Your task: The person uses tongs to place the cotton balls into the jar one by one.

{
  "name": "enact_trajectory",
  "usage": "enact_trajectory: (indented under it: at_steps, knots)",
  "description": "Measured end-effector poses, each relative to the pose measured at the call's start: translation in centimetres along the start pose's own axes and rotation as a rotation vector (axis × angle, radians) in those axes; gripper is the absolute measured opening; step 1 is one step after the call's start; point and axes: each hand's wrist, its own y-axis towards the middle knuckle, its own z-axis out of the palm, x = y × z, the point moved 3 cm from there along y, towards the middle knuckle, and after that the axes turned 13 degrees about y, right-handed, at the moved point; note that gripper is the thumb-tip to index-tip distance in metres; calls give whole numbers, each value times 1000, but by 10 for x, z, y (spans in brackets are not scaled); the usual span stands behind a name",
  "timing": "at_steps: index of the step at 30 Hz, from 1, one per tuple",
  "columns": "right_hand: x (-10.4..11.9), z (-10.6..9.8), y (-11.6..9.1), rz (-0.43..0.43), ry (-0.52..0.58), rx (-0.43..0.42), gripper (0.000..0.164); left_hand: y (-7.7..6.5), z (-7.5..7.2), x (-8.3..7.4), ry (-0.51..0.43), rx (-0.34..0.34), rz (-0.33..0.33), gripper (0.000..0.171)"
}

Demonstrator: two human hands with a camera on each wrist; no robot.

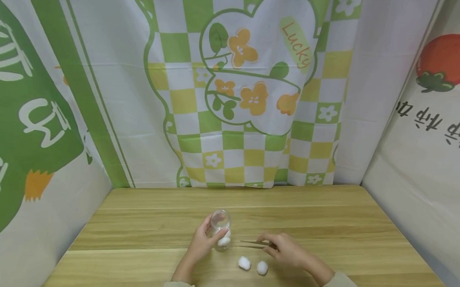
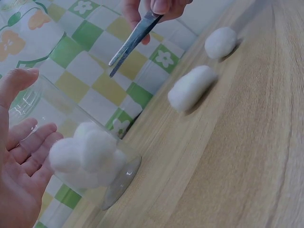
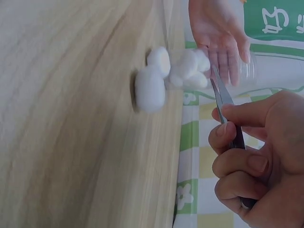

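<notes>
At the lower centre of the head view, the left hand (image 1: 202, 244) grasps a clear, transparent cylindrical jar (image 1: 220, 223), thumb across its near side, above the pale wood-grain table (image 1: 134, 237); its round mouth faces up, and several fluffy white cotton balls (image 2: 90, 152) are heaped in its lower part. Just right of it, the right hand (image 1: 290, 250) pinches slim silver metal tweezers (image 1: 254, 244), their tips slightly parted and pointing toward the jar. Below the tweezers, toward the frame's bottom edge, an oblong white cotton ball (image 1: 244, 263) and a rounder white cotton ball (image 1: 262, 268) lie near each other on the table.
</notes>
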Motion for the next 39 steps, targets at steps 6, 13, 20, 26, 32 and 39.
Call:
enact_trajectory:
  at_steps: [6,13,20,26,32,39]
  knots:
    - [-4,-4,-2,34,36,45,27,0,0,0,-1,1,1,58]
    - [-8,-3,-5,44,14,64,24,0,0,0,12,-7,-2,58]
    - [-12,3,-8,74,-1,82,24,0,0,0,15,-10,-10,59]
    - [-14,4,-10,93,-13,81,23,0,-1,0,29,-11,7,59]
    - [-12,5,-11,35,-72,78,20,0,-1,-1,25,-5,-4,60]
    - [-13,8,-12,47,-95,75,19,-1,-1,-1,18,4,-19,63]
